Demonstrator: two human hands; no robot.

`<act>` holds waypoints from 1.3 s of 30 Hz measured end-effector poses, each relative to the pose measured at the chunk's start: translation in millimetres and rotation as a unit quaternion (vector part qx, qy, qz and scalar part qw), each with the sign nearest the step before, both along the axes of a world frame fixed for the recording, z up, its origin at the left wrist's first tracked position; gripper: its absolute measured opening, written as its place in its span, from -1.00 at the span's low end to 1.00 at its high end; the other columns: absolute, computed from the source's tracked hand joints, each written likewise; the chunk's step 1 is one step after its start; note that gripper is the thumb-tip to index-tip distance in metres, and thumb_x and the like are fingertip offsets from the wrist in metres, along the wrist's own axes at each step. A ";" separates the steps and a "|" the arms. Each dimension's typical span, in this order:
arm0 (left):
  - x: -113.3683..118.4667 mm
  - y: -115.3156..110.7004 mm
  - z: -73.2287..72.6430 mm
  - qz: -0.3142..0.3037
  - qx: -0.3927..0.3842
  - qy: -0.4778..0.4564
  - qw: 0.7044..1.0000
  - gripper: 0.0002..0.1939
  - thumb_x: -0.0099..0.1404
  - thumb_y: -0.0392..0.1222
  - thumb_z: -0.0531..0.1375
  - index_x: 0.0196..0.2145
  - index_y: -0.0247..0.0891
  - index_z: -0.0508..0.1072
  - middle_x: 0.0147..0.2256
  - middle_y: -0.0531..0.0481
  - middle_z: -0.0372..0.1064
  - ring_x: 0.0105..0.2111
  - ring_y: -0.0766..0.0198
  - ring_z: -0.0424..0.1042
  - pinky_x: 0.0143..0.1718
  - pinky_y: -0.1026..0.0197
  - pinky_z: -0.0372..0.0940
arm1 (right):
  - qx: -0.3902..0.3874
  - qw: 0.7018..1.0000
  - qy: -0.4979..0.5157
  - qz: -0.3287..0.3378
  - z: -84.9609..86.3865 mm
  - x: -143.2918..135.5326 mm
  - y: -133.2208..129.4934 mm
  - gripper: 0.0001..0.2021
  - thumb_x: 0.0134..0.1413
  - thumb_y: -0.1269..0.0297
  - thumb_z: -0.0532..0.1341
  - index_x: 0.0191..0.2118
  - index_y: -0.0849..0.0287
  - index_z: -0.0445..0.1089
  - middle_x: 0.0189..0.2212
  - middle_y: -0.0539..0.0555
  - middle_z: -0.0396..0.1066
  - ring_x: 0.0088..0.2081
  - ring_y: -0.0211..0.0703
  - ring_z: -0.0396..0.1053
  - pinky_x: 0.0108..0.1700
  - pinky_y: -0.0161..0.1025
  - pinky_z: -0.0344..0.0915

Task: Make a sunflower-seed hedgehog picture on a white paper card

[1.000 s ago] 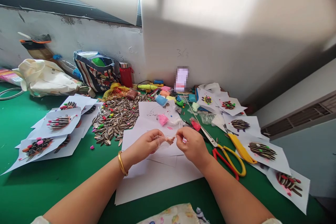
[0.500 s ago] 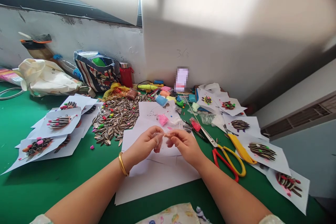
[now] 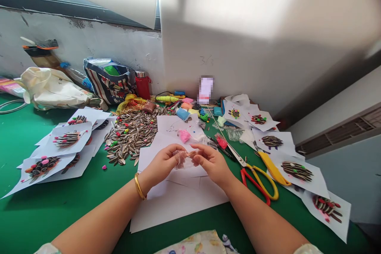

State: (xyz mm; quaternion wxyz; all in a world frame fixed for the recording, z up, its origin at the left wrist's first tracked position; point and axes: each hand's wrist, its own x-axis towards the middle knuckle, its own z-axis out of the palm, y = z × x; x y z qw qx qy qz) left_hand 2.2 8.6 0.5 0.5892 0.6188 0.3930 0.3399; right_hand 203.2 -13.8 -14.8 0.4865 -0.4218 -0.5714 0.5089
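Observation:
Over the white paper sheets (image 3: 178, 202), my left hand (image 3: 162, 162) pinches a small clear plastic bag (image 3: 182, 160) with its thumb and fingers. My right hand (image 3: 212, 164) meets it from the other side, its thumb and forefinger at the bag's twisted, brownish-orange end. What the bag contains is too small to make out. Just beyond the fingers, a lump of pink clay (image 3: 184, 135) rests on a sheet with a pencil drawing (image 3: 172, 127).
A heap of sunflower seeds (image 3: 131, 135) lies left of the paper. Scissors (image 3: 253, 174) and a yellow cutter (image 3: 272, 168) lie to the right. Seed-decorated sheets (image 3: 67, 139) cover both sides. Bags of coloured clay (image 3: 183, 114) and a red bottle (image 3: 143, 85) stand toward the wall.
My fingers have shifted slightly on the plastic bag, and the right forefinger has straightened. More of the bag and its brownish-orange end now shows between my hands.

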 end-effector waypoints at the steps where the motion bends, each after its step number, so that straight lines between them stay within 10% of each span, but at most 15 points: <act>1: 0.4 -0.3 0.0 -0.002 -0.005 -0.004 1.000 -0.73 0.31 0.02 0.16 -0.21 -0.25 0.41 -0.46 0.05 0.35 -0.44 0.30 0.33 -0.38 0.24 0.24 | 0.005 1.000 0.001 -0.005 0.5 -0.3 -0.2 -0.66 0.05 0.05 0.32 -0.09 0.10 0.49 -0.42 0.01 0.49 -0.42 -0.21 0.42 -0.32 -0.19 0.44; 7: 3.9 -3.6 1.3 -0.042 -0.007 -0.006 0.999 -0.69 0.31 0.06 0.17 -0.25 -0.28 0.42 -0.49 0.03 0.37 -0.47 0.31 0.33 -0.38 0.22 0.25 | 0.004 0.999 -0.030 -0.015 3.8 -3.1 -2.9 -0.72 0.07 0.03 0.31 -0.44 0.15 0.46 -0.56 -0.02 0.41 -0.52 -0.27 0.33 -0.46 -0.29 0.38; 15: 6.0 -3.1 6.3 0.027 -0.102 -0.075 0.992 -0.59 0.23 0.15 0.24 -0.19 -0.26 0.37 -0.48 0.07 0.35 -0.47 0.30 0.38 -0.37 0.20 0.30 | 0.047 0.999 -0.028 0.000 3.1 1.2 -1.4 -0.60 0.11 0.01 0.29 0.03 0.06 0.44 -0.33 0.04 0.52 -0.36 -0.19 0.45 -0.27 -0.17 0.45; 21: 7.3 -5.6 4.5 -0.017 -0.101 -0.072 0.992 -0.61 0.26 0.15 0.21 -0.30 -0.28 0.39 -0.46 0.01 0.39 -0.46 0.28 0.42 -0.37 0.19 0.32 | 0.051 0.998 -0.023 0.001 0.3 -3.2 -3.1 -0.79 0.04 0.08 0.35 -0.28 0.10 0.56 -0.38 0.06 0.55 -0.40 -0.19 0.44 -0.35 -0.23 0.43; 39: 5.3 -1.8 0.3 0.060 -0.032 -0.128 0.989 -0.68 0.10 -0.12 0.39 -0.39 -0.25 0.30 -0.39 0.08 0.42 -0.40 0.28 0.49 -0.34 0.22 0.39 | 0.049 0.994 -0.010 -0.100 -0.8 4.3 2.3 -0.73 0.22 0.07 0.20 -0.27 0.14 0.53 -0.40 0.07 0.54 -0.47 -0.22 0.37 -0.39 -0.23 0.38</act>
